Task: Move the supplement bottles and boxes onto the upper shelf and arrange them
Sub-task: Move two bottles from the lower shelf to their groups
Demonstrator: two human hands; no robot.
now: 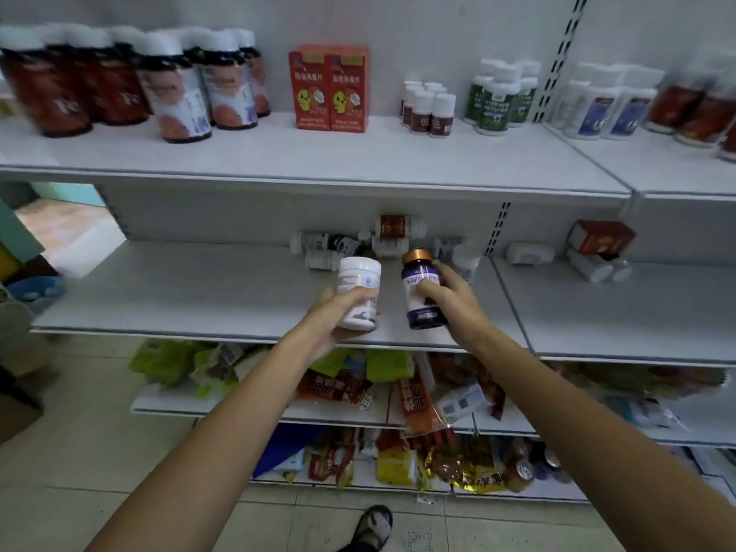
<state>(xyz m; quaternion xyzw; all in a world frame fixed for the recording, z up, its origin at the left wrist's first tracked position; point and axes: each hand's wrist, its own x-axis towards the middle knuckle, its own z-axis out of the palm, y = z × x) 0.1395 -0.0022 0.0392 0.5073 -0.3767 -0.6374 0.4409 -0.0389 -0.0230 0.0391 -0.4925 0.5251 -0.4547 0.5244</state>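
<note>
**Clearly two bottles in the air, and two chances to drop one**

The left hand (336, 314) was wrapped round a white bottle (359, 286), with its fingers curled on the lower body. The right hand (452, 298) was clamped on a purple bottle (421, 308) with a gold cap, thumb across the label. Both bottles were roughly upright and just beside each other. They were held in front of the lower shelf (179, 288), well below the upper shelf (278, 153) where they belonged.

The likely trouble lay in the lift. Each bottle was gripped one-handed, so either could tip or slide out on the way up, and the two could knock together. The upper shelf's front edge stood between the hands and the target, and a cap catching under it might jolt a bottle loose. Up top, the free gaps sat between tall dark-red bottles (79, 85), a pair of orange boxes (328, 87) and some small brown bottles (428, 109). A careless set-down there could topple a neighbour.

As for containers, both held bottles had their caps on and neither showed its contents. The white one was opaque and the purple one too dark. At the back of the lower shelf a heap of loose bottles (358, 243) lay on their sides. A red box (601, 237) sat tilted farther right.
</note>
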